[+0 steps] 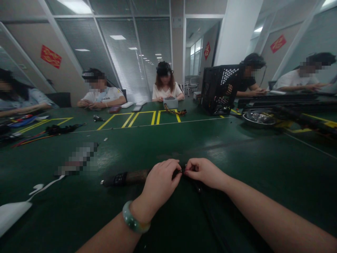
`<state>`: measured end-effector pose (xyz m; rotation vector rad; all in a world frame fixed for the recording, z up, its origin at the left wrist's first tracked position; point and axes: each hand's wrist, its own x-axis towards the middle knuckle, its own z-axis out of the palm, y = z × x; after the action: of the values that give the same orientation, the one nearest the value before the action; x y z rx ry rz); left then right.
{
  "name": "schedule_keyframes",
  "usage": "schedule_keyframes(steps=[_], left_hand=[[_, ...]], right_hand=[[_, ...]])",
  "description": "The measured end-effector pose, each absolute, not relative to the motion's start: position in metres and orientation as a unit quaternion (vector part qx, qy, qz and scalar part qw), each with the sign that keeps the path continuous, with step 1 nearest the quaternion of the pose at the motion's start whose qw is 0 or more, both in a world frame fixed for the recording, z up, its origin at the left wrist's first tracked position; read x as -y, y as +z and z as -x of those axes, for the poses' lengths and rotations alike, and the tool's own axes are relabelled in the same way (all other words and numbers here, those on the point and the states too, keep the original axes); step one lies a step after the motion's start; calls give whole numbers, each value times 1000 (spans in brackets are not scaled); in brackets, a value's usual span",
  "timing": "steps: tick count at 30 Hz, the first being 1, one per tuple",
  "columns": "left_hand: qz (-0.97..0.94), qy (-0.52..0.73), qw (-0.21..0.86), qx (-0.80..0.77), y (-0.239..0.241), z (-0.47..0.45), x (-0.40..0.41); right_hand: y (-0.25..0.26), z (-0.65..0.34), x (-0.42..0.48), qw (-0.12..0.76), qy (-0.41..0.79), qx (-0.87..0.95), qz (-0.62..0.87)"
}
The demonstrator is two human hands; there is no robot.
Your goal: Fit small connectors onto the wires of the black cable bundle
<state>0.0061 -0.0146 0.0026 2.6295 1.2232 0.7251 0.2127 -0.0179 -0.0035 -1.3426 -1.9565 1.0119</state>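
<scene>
Just above the near part of the green table, my left hand (pixel 161 181) is closed in a pinch, thumb against fingers, on something small and dark that I cannot make out. My right hand (pixel 205 173) faces it with fingertips pinched together, only a small gap away; what they hold is too small to name. An electric screwdriver (pixel 125 178) lies on the table, its tip pointing left and its rear end hidden behind my left hand. Below my right hand, a black cord (pixel 201 198) runs toward the near edge. My left wrist wears a green bangle (pixel 133 219).
A blurred-out phone-like slab (pixel 77 160) with a white cable (pixel 48 184) lies left. Colored cables (pixel 31 121) are at far left. A black computer case (pixel 219 89) and a round metal dish (pixel 259 118) stand right. Several people sit around the table (pixel 137 140).
</scene>
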Motion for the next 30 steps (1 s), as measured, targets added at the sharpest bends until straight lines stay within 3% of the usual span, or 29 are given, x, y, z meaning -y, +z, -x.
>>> schedule_keyframes(steps=[30], left_hand=[[-873,242,74,-416,5,-5,18]], right_hand=[[-4,-212,18,271,370,731,505]])
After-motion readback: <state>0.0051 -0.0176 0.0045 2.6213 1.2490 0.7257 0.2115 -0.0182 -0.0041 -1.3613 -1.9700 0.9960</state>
